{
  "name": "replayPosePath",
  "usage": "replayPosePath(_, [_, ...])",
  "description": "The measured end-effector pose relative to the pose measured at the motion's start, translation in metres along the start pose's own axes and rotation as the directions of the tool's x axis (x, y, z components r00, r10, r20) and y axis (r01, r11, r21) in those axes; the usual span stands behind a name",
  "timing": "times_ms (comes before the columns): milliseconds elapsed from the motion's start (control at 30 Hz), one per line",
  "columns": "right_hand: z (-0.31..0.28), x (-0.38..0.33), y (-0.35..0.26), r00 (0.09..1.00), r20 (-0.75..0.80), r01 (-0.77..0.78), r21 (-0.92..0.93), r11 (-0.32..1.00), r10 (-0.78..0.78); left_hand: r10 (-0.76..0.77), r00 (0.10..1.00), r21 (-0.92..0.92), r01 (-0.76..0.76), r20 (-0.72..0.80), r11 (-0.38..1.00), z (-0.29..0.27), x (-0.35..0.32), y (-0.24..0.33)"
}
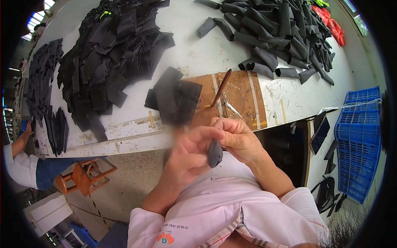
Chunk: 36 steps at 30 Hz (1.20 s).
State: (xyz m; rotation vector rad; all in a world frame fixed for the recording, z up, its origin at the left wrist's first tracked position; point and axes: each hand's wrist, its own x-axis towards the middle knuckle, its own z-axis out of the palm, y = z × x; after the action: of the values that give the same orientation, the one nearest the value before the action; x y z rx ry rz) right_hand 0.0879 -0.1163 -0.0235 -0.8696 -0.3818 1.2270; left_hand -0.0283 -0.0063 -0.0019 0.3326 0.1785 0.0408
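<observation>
Close to my chest, at the table's front edge, both hands meet on a small dark grey fabric tube (215, 153). My left hand (188, 151) is curled round it and somewhat blurred. From the other side, the closed fingers of my right hand (240, 138) pinch its upper end. Most of the tube is hidden by the fingers; its rounded lower end shows. Just beyond my hands, a pointed brown stick (222, 88) rises at a slant from a brown board (244, 93). Left of the stick lies a small stack of flat dark fabric pieces (167, 97).
A large heap of flat black pieces (111, 53) covers the table's left. Rolled dark tubes (273, 31) are heaped at the far right, near a red plastic bag (331, 25). Blue crates (359, 140) stand at right. Another person's arm (20, 142) and a wooden stool (87, 177) are at left.
</observation>
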Motion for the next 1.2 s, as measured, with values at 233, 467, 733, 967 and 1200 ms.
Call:
replayPosePath(233, [-0.001,0.004,-0.015,0.957,0.011,0.272,-0.386,0.881,-0.291,0.552,0.832,0.882,-0.213,-0.063,0.421,0.016,0.008,-0.014])
replayPosePath(467, [0.028,0.005,-0.061,0.85,0.125,0.383,-0.812,0.44,-0.511,0.72,0.694,0.862,-0.367,0.002,0.351,0.041,0.027,-0.004])
replayPosePath(733, [0.049,0.026,-0.117,0.879,0.169,0.439,-0.651,0.62,-0.446,0.149,0.874,-0.297,-0.005,0.462,0.955,0.073,0.046,0.047])
replayPosePath(967, [-0.005,0.042,-0.078,0.995,-0.052,0.071,-0.193,0.979,-0.083,0.07,0.997,-0.269,-0.063,0.018,0.961,0.005,0.08,0.03])
replayPosePath(1200, [0.009,0.054,-0.087,0.979,-0.012,0.191,-0.318,0.929,-0.206,0.183,0.962,-0.365,-0.099,0.202,0.926,0.036,0.065,0.04])
